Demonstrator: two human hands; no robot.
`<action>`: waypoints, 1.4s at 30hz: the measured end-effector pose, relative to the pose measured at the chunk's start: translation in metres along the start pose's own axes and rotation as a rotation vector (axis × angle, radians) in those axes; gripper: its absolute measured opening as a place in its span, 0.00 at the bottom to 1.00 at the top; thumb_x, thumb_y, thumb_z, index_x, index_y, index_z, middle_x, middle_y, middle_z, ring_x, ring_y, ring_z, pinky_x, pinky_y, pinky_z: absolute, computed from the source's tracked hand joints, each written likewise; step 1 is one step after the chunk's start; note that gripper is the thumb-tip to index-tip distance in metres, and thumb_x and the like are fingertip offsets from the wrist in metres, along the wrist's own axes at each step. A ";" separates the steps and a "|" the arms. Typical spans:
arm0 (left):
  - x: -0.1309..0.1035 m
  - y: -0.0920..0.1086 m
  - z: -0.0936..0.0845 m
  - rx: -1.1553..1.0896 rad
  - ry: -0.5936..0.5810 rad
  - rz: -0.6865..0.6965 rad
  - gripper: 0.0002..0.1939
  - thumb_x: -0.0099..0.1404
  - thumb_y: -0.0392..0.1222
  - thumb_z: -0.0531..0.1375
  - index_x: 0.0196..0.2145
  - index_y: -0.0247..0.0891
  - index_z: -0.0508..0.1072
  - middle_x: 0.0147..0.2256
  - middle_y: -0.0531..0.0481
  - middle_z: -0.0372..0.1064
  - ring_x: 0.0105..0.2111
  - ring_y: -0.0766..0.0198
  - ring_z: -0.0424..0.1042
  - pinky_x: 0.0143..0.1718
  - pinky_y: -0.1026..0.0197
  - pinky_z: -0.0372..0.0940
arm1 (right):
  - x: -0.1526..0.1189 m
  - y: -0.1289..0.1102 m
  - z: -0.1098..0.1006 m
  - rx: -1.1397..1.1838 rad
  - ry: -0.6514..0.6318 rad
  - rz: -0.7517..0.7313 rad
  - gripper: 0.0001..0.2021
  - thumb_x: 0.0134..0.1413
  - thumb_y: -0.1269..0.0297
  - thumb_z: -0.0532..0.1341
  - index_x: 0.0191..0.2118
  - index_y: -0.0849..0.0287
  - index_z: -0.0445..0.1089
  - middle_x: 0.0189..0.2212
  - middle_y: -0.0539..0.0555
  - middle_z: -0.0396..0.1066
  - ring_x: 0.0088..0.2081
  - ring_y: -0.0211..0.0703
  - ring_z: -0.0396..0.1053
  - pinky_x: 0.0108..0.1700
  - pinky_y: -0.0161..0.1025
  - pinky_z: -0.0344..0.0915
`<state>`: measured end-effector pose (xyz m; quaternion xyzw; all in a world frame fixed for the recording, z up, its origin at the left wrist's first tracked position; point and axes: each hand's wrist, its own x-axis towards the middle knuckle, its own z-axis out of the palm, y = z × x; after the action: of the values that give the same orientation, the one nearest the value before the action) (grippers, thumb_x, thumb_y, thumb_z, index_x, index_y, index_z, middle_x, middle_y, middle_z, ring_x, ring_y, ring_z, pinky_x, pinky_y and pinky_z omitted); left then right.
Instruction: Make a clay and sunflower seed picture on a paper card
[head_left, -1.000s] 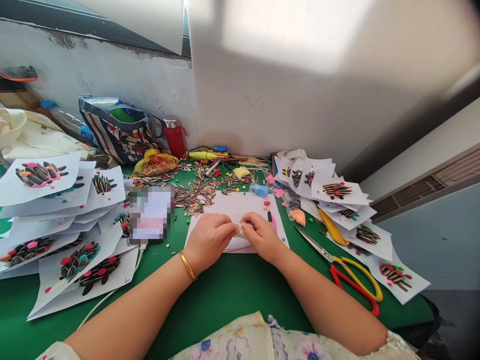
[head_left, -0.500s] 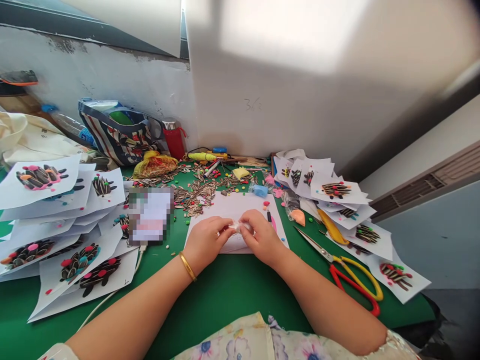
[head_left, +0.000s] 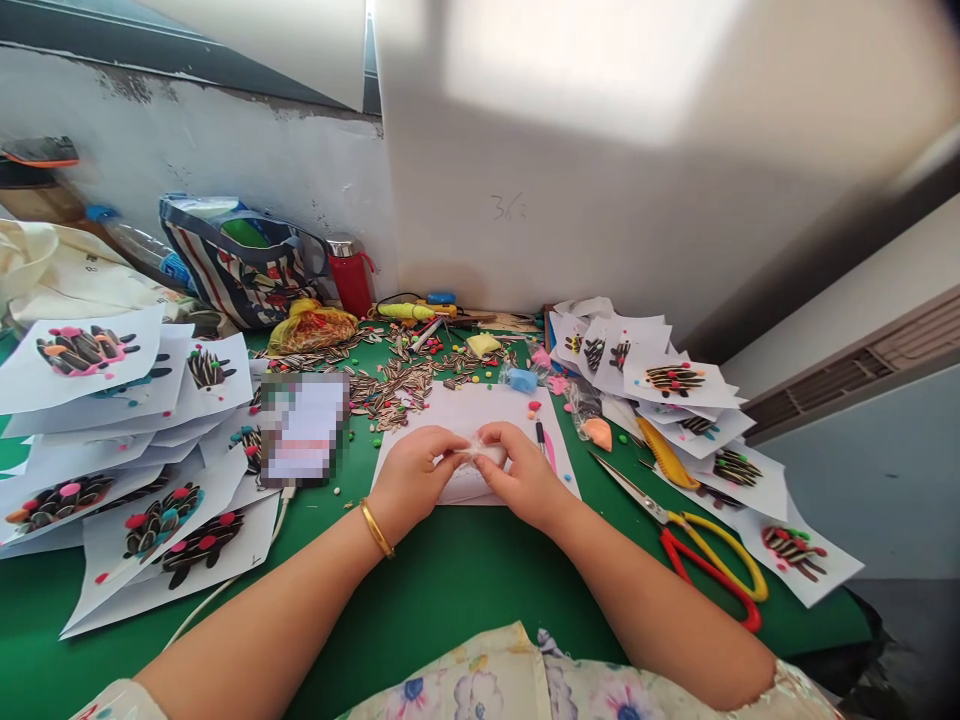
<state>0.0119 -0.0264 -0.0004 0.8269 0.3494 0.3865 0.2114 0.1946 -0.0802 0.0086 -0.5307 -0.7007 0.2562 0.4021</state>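
Between my hands, over the white paper point(head_left: 480, 405), is a small white lump in thin clear plastic wrap point(head_left: 477, 452). The fingertips of my left hand point(head_left: 418, 475), with a gold bangle on its wrist, pinch the wrap's left side. My right hand point(head_left: 525, 478) is closed around the other side and partly hides it. A black pen point(head_left: 540, 437) and a pink strip point(head_left: 550, 450) lie on the paper just beyond my right hand. Small red and orange balls point(head_left: 533, 406) sit near the paper's upper right corner.
Stacks of paper with seed-and-clay figures stand left point(head_left: 97, 375) and right point(head_left: 675, 380). Scissors point(head_left: 667, 515) and a yellow-handled tool point(head_left: 667, 460) lie right. Loose sunflower seeds point(head_left: 390, 390), a phone point(head_left: 304, 430), a red flask point(head_left: 349, 280) and a striped bag point(head_left: 232, 265) are beyond.
The clear wrap shows more between my fingertips, and my right hand is turned slightly. Both hands stay over the paper. The whole view has shifted very slightly.
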 end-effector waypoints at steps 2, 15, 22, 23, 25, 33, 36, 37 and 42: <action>0.000 0.001 -0.001 0.019 0.012 0.088 0.04 0.64 0.37 0.60 0.35 0.40 0.76 0.32 0.50 0.76 0.34 0.62 0.74 0.38 0.60 0.68 | 0.001 0.001 -0.001 0.025 -0.042 0.071 0.08 0.57 0.64 0.58 0.43 0.55 0.64 0.38 0.51 0.67 0.38 0.41 0.64 0.41 0.38 0.62; 0.001 0.004 -0.003 0.146 0.028 0.303 0.09 0.67 0.38 0.57 0.43 0.39 0.75 0.34 0.47 0.73 0.34 0.62 0.71 0.37 0.60 0.65 | 0.003 0.003 -0.001 0.031 -0.024 0.125 0.04 0.54 0.64 0.57 0.36 0.56 0.64 0.32 0.48 0.64 0.34 0.39 0.62 0.37 0.36 0.59; -0.001 0.005 -0.004 0.157 0.024 0.311 0.06 0.67 0.36 0.57 0.38 0.38 0.74 0.33 0.47 0.73 0.34 0.61 0.69 0.37 0.58 0.64 | 0.005 -0.001 -0.001 0.087 -0.041 0.178 0.04 0.54 0.63 0.57 0.35 0.56 0.64 0.31 0.47 0.65 0.33 0.39 0.62 0.37 0.36 0.58; -0.001 0.006 -0.004 0.121 0.019 0.265 0.06 0.67 0.36 0.56 0.37 0.38 0.74 0.33 0.48 0.72 0.34 0.61 0.69 0.37 0.58 0.64 | 0.006 -0.001 -0.001 0.114 -0.041 0.186 0.04 0.54 0.63 0.57 0.35 0.56 0.64 0.31 0.48 0.65 0.34 0.39 0.62 0.37 0.36 0.59; -0.001 0.008 -0.004 0.023 -0.002 0.170 0.05 0.67 0.35 0.56 0.37 0.38 0.73 0.33 0.49 0.71 0.35 0.63 0.69 0.38 0.60 0.65 | 0.007 0.000 -0.002 0.161 -0.039 0.193 0.05 0.54 0.63 0.57 0.35 0.57 0.64 0.31 0.48 0.65 0.35 0.40 0.63 0.39 0.36 0.59; 0.000 0.006 -0.005 -0.103 -0.086 0.173 0.09 0.67 0.35 0.57 0.43 0.40 0.75 0.36 0.48 0.69 0.37 0.64 0.69 0.40 0.61 0.66 | 0.005 0.003 -0.001 0.155 -0.031 0.202 0.05 0.54 0.62 0.57 0.35 0.57 0.65 0.31 0.48 0.65 0.34 0.40 0.62 0.38 0.36 0.59; 0.000 0.005 -0.006 -0.066 -0.076 0.219 0.07 0.67 0.35 0.57 0.39 0.39 0.75 0.35 0.48 0.69 0.36 0.64 0.69 0.39 0.61 0.66 | 0.005 0.001 0.000 0.168 -0.058 0.209 0.05 0.54 0.62 0.57 0.35 0.57 0.66 0.31 0.48 0.66 0.35 0.40 0.63 0.39 0.36 0.59; 0.000 0.005 -0.006 -0.060 -0.075 0.222 0.06 0.67 0.35 0.57 0.38 0.39 0.74 0.35 0.48 0.69 0.36 0.64 0.68 0.39 0.60 0.66 | 0.005 0.000 -0.001 0.176 -0.066 0.213 0.05 0.54 0.62 0.57 0.34 0.57 0.66 0.32 0.48 0.66 0.35 0.40 0.63 0.39 0.37 0.59; 0.002 0.005 -0.005 -0.141 -0.033 0.108 0.04 0.67 0.35 0.56 0.36 0.39 0.72 0.32 0.50 0.69 0.34 0.64 0.68 0.38 0.61 0.65 | 0.008 0.000 -0.004 0.241 -0.044 0.244 0.06 0.53 0.61 0.57 0.33 0.57 0.65 0.31 0.48 0.65 0.35 0.40 0.63 0.39 0.37 0.59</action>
<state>0.0105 -0.0279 0.0064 0.8339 0.2728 0.4071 0.2537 0.1967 -0.0733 0.0128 -0.5538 -0.6041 0.3970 0.4132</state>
